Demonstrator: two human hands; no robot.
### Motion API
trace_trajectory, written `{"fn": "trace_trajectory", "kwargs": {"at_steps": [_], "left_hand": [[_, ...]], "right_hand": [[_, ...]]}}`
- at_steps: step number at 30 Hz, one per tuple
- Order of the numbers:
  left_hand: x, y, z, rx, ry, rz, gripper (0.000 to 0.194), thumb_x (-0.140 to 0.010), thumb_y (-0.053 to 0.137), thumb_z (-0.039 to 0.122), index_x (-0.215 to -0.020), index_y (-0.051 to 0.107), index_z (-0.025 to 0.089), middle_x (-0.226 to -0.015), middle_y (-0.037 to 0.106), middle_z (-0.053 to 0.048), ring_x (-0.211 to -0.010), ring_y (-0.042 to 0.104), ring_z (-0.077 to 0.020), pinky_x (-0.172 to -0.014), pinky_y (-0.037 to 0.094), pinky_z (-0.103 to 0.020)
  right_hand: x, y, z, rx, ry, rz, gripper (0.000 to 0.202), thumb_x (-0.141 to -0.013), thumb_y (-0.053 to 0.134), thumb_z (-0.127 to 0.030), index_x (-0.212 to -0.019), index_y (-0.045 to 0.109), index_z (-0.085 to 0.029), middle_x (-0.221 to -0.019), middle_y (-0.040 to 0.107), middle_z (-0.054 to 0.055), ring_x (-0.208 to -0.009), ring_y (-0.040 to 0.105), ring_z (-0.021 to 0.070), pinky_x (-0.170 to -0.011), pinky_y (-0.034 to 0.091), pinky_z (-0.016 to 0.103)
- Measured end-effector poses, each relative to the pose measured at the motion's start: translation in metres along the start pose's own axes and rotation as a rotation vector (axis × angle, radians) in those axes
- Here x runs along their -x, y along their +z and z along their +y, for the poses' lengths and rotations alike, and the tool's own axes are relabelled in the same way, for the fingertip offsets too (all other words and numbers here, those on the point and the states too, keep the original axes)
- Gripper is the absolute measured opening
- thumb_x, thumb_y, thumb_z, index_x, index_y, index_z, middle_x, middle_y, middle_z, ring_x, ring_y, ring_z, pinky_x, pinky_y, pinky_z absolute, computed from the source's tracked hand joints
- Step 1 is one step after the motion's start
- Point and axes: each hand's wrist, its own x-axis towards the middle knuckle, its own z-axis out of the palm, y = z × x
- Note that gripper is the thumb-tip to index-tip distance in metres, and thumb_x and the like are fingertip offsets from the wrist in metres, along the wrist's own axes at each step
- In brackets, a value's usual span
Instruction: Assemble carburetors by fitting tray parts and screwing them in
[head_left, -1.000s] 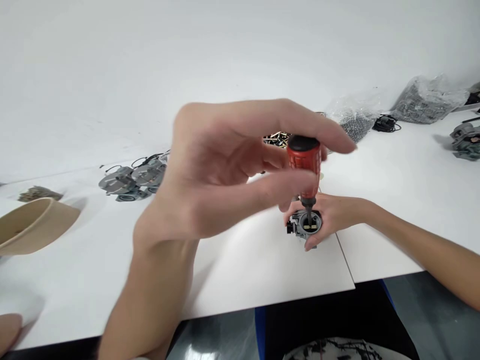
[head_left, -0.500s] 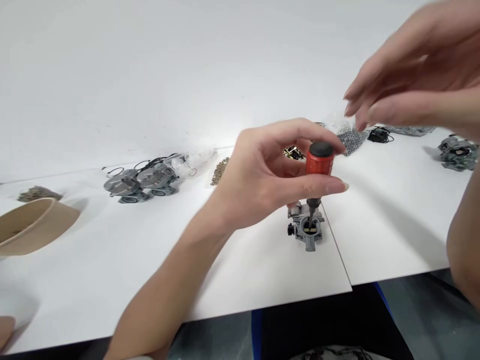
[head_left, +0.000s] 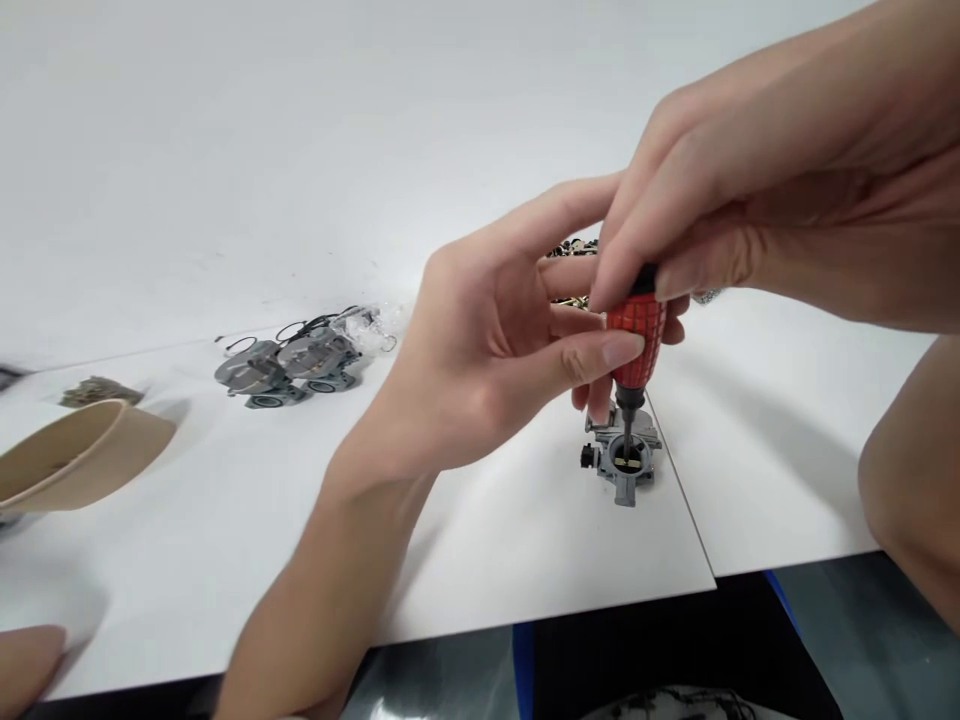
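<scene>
A screwdriver point(head_left: 636, 335) with a red handle and black cap stands upright, its tip inside the round bore of a grey metal carburetor point(head_left: 624, 490). A brass-coloured part shows in the bore. My left hand point(head_left: 487, 350) is closed loosely around the red handle, thumb in front and fingers behind. From above, my right hand point(head_left: 720, 190) pinches the black cap between thumb and fingers. The carburetor rests on the white table point(head_left: 510, 560), and neither hand visibly touches it, though left fingertips partly cover its back edge.
Two more grey carburetors point(head_left: 289, 365) with black cables lie left of my arm, beside a clear plastic bag point(head_left: 386, 325). A tan bowl point(head_left: 97, 455) and a small pile of parts point(head_left: 101, 390) are farther left. Brass parts point(head_left: 574, 247) show behind my hands. A table seam runs right of the carburetor.
My right hand has come down and left from the air and now grips the screwdriver's cap. My left hand has shifted slightly left and lower on the handle.
</scene>
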Motion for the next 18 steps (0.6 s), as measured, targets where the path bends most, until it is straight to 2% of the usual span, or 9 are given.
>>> {"fn": "trace_trajectory", "kwargs": {"at_steps": [2, 4, 6, 8, 10, 12, 14, 18], "left_hand": [[-0.001, -0.001, -0.002, -0.008, 0.027, 0.005, 0.032, -0.075, 0.077, 0.015, -0.103, 0.065, 0.020, -0.089, 0.069, -0.003, -0.074, 0.070, -0.0160, -0.051, 0.059, -0.024], [-0.002, 0.000, -0.005, -0.013, 0.057, 0.013, 0.041, -0.068, 0.082, 0.013, -0.104, 0.065, 0.021, -0.090, 0.067, -0.001, -0.075, 0.070, -0.0154, -0.052, 0.061, -0.024], [-0.003, 0.001, -0.006, -0.021, 0.070, 0.035, 0.043, -0.065, 0.084, 0.013, -0.102, 0.064, 0.020, -0.087, 0.066, 0.002, -0.071, 0.069, -0.0130, -0.051, 0.060, -0.022], [-0.003, 0.003, -0.007, -0.032, 0.066, 0.063, 0.041, -0.066, 0.084, 0.015, -0.101, 0.064, 0.019, -0.082, 0.066, 0.002, -0.066, 0.068, -0.0113, -0.048, 0.058, -0.020], [-0.002, 0.004, -0.006, -0.031, 0.071, 0.072, 0.038, -0.066, 0.084, 0.018, -0.099, 0.065, 0.017, -0.080, 0.067, 0.002, -0.066, 0.068, -0.0118, -0.046, 0.057, -0.019], [-0.001, 0.004, -0.005, -0.019, 0.071, 0.059, 0.032, -0.068, 0.083, 0.019, -0.096, 0.067, 0.016, -0.080, 0.068, 0.000, -0.069, 0.069, -0.0138, -0.045, 0.056, -0.019], [0.000, 0.004, -0.003, 0.003, 0.057, 0.030, 0.026, -0.072, 0.080, 0.018, -0.095, 0.066, 0.015, -0.084, 0.070, -0.003, -0.072, 0.070, -0.0155, -0.043, 0.055, -0.019], [-0.001, 0.004, -0.003, 0.001, 0.017, -0.028, 0.028, -0.077, 0.076, 0.019, -0.102, 0.064, 0.017, -0.087, 0.070, -0.003, -0.069, 0.071, -0.0154, -0.047, 0.058, -0.022]], "right_hand": [[-0.005, 0.007, -0.002, 0.289, -0.083, 0.031, 0.055, -0.086, 0.036, -0.075, -0.110, 0.071, -0.039, -0.108, 0.070, -0.008, -0.121, 0.060, 0.0262, -0.078, 0.057, 0.024], [-0.009, 0.012, -0.007, 0.534, -0.210, 0.068, 0.061, -0.088, 0.026, -0.073, -0.112, 0.070, -0.039, -0.105, 0.069, -0.009, -0.117, 0.061, 0.0219, -0.077, 0.055, 0.023], [-0.013, 0.016, -0.017, 0.625, -0.270, 0.094, 0.073, -0.088, 0.011, -0.072, -0.107, 0.072, -0.035, -0.097, 0.070, -0.010, -0.111, 0.063, 0.0196, -0.070, 0.051, 0.022], [-0.015, 0.019, -0.030, 0.643, -0.226, 0.093, 0.084, -0.086, 0.002, -0.071, -0.098, 0.074, -0.030, -0.089, 0.070, -0.010, -0.106, 0.064, 0.0193, -0.063, 0.046, 0.021], [-0.017, 0.021, -0.039, 0.664, -0.163, 0.079, 0.079, -0.086, 0.010, -0.071, -0.092, 0.075, -0.028, -0.083, 0.070, -0.009, -0.107, 0.064, 0.0189, -0.059, 0.044, 0.018], [-0.018, 0.024, -0.041, 0.685, -0.152, 0.049, 0.056, -0.087, 0.034, -0.067, -0.088, 0.076, -0.029, -0.079, 0.069, -0.007, -0.109, 0.064, 0.0186, -0.062, 0.048, 0.014], [-0.017, 0.026, -0.036, 0.648, -0.151, 0.053, 0.036, -0.085, 0.053, -0.058, -0.083, 0.074, -0.029, -0.078, 0.067, -0.006, -0.112, 0.063, 0.0212, -0.068, 0.053, 0.017], [-0.017, 0.030, -0.024, 0.718, -0.211, 0.128, 0.038, -0.086, 0.051, -0.060, -0.076, 0.065, -0.025, -0.080, 0.062, -0.006, -0.116, 0.060, 0.0273, -0.074, 0.056, 0.028]]}}
